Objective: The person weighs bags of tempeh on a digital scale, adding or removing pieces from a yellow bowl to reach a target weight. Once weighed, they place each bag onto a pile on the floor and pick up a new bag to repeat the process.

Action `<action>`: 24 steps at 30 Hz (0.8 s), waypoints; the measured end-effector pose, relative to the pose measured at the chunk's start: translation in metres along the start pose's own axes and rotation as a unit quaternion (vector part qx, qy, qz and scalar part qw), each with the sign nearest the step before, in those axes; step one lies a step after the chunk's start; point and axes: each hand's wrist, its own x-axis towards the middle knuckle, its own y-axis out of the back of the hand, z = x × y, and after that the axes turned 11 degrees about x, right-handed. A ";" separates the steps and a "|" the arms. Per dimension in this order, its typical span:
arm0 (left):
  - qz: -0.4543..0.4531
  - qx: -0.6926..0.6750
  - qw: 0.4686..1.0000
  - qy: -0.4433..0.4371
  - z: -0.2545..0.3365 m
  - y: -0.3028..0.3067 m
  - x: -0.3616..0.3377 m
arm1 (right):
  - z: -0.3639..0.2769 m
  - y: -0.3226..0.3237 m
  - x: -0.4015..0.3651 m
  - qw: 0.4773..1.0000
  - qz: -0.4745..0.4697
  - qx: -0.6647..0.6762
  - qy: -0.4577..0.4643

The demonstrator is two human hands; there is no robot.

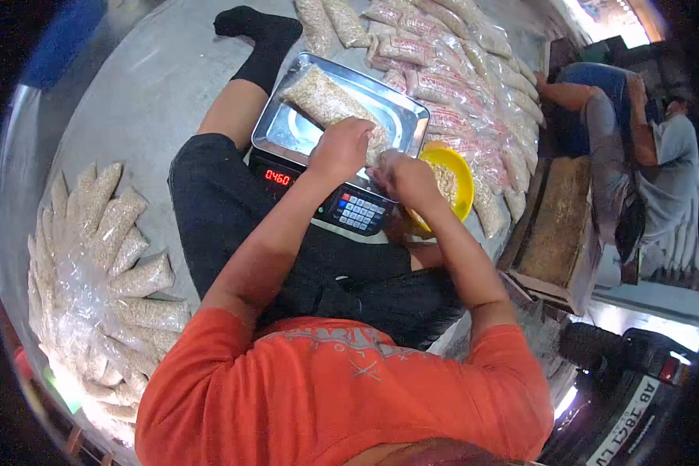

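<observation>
A clear plastic bag filled with pale, bean-like pieces lies slantwise on the metal tray of a digital scale. The red display reads 0.460. My left hand is closed on the bag near its lower right end. At that same end, my right hand has its fingers closed at the bag's mouth, partly hiding it. Just beside my right hand stands a yellow bowl holding more of the pale pieces.
Several filled bags are heaped on the floor at left. Many more bags, some with red print, lie at upper right. A wooden box, another person and a vehicle with a number plate are at right.
</observation>
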 end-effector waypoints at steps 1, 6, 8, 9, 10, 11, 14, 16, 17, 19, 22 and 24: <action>-0.002 -0.005 1.000 -0.004 0.000 0.001 0.001 | 0.005 0.002 0.000 1.000 -0.018 -0.007 0.023; 0.008 -0.011 1.000 0.012 0.004 -0.006 0.000 | 0.018 0.031 -0.020 0.998 -0.021 -0.028 0.046; 0.010 -0.009 1.000 0.005 0.008 -0.009 0.000 | 0.019 0.040 -0.037 0.999 -0.008 -0.020 0.047; 0.013 0.000 1.000 0.004 0.009 -0.010 0.000 | 0.020 0.041 -0.045 0.999 -0.002 -0.023 0.040; 0.010 -0.004 1.000 -0.004 0.011 -0.011 0.000 | 0.022 0.041 -0.053 0.998 0.042 -0.019 0.041; 0.014 0.006 1.000 0.004 0.011 -0.011 0.000 | 0.020 0.042 -0.062 0.995 0.086 -0.014 0.041; 0.008 0.022 1.000 -0.007 0.001 -0.014 -0.001 | 0.011 0.054 -0.090 0.967 0.211 0.087 -0.110; 0.048 0.050 0.997 -0.019 -0.004 -0.021 0.000 | 0.016 0.040 -0.097 0.938 0.298 0.110 -0.139; 0.041 0.046 0.998 -0.031 0.000 -0.019 0.001 | 0.034 0.016 -0.093 0.924 0.342 0.080 -0.149; 0.052 0.040 0.997 -0.038 0.014 -0.002 -0.004 | 0.042 -0.008 -0.090 0.939 0.311 -0.035 -0.141; 0.021 0.007 1.000 -0.019 0.043 0.021 -0.030 | 0.074 -0.020 -0.103 0.954 0.215 0.084 -0.190; -0.059 -0.012 0.998 -0.005 0.070 0.042 -0.054 | 0.076 0.016 -0.096 0.927 0.244 0.083 -0.273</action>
